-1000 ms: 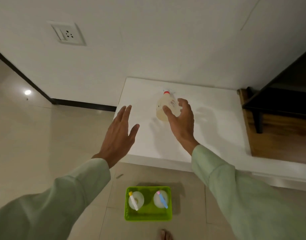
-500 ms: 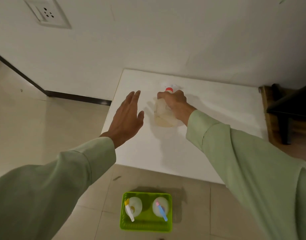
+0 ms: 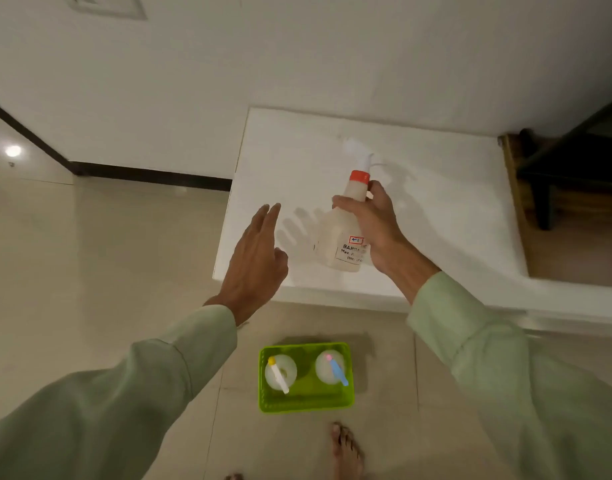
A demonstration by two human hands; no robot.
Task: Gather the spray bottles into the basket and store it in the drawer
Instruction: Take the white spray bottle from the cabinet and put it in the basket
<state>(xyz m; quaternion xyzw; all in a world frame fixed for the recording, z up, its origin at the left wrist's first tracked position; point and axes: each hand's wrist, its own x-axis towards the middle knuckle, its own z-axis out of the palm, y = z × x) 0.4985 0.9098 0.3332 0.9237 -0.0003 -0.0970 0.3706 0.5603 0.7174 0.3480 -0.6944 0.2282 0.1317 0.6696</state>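
Observation:
My right hand point(image 3: 379, 227) grips a pale spray bottle point(image 3: 335, 239) with an orange collar and a white nozzle, held tilted above the near edge of the white cabinet top point(image 3: 436, 209). My left hand point(image 3: 254, 263) hovers flat and open just left of the bottle, over the cabinet's left corner, holding nothing. Below on the floor sits a bright green basket point(image 3: 304, 405). Inside it stand two round white spray bottles, one with a yellow-tipped nozzle point(image 3: 280, 372) and one with a blue nozzle point(image 3: 330, 367).
A white wall with a dark skirting board point(image 3: 148, 174) runs behind the cabinet. Dark wooden furniture point(image 3: 574, 168) stands at the right. My bare foot point(image 3: 346, 452) rests on the tiled floor just in front of the basket.
My right hand closed on the bottle, lifted it off the cabinet top and drew it toward me. My left hand stayed open beside it.

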